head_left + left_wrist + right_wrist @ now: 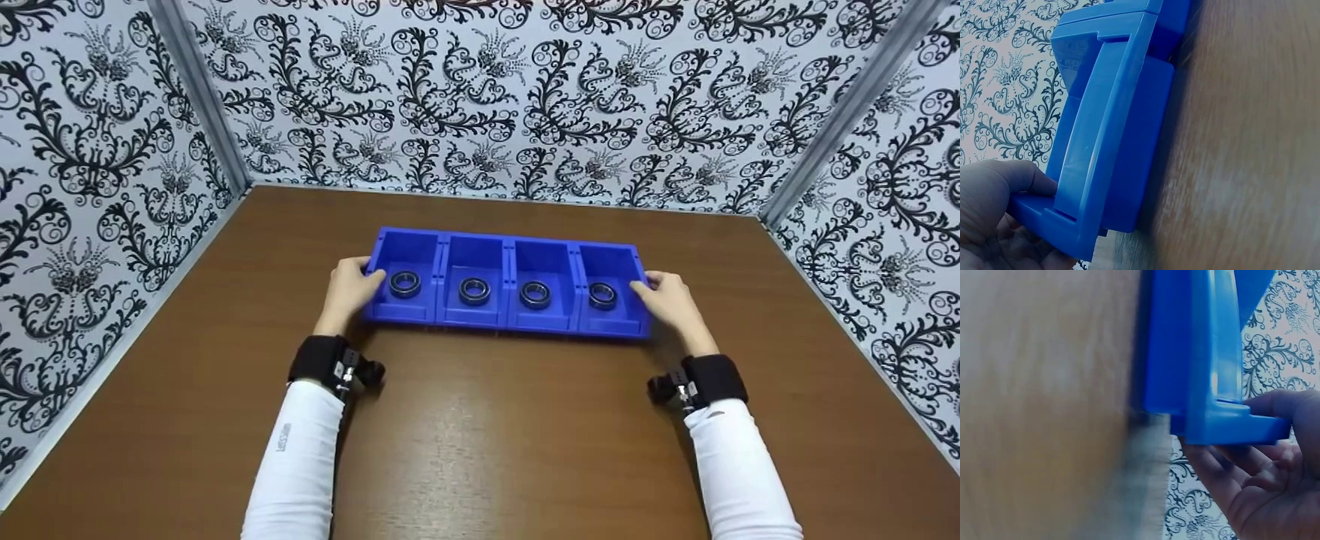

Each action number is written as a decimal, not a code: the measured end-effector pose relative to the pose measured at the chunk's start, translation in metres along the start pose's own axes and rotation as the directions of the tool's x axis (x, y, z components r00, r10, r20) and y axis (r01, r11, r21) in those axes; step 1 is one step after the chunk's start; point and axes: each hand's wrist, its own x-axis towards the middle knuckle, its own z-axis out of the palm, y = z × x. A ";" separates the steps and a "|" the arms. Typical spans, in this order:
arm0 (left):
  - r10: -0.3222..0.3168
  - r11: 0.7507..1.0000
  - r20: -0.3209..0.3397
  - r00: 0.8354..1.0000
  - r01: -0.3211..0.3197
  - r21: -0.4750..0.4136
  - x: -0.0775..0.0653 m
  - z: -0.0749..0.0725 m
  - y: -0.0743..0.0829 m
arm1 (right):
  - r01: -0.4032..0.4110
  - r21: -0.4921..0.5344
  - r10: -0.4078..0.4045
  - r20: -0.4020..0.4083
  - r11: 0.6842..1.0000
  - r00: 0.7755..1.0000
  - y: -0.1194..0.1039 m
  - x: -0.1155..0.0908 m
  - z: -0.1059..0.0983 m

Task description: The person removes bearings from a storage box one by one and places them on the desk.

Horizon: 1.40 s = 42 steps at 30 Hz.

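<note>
A blue tray of joined bins lies crosswise before me, with several compartments in a row. Each compartment holds one dark, ring-shaped metal bearing, such as the leftmost bearing and the rightmost bearing. My left hand grips the tray's left end, thumb over the rim and fingers beneath, as the left wrist view shows. At the opposite end my right hand pinches the rim the same way; in the right wrist view its fingers curl under the edge. The tray's underside is close over the table.
The brown wooden table extends around the tray on all sides. Patterned black-and-white panels enclose its back and sides, joined by grey corner posts. Both wrists wear black straps with small cameras.
</note>
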 end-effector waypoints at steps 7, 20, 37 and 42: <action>-0.003 1.000 0.001 1.000 0.003 -0.015 -0.001 0.000 0.001 | 0.050 -0.047 -0.047 0.073 0.998 0.996 -0.004 -0.010 -0.013; -0.003 1.000 0.005 1.000 0.003 -0.021 -0.001 0.001 -0.001 | 0.090 -0.103 -0.080 0.101 0.991 0.992 -0.016 -0.030 -0.032; 0.012 1.000 -0.004 1.000 -0.012 -0.006 -0.001 0.000 -0.001 | 0.186 -0.133 -0.176 0.083 0.974 0.981 -0.051 -0.043 -0.032; 0.010 1.000 -0.008 1.000 -0.010 -0.005 -0.001 0.001 -0.002 | 0.228 -0.153 -0.212 0.113 0.962 0.971 -0.054 -0.036 -0.025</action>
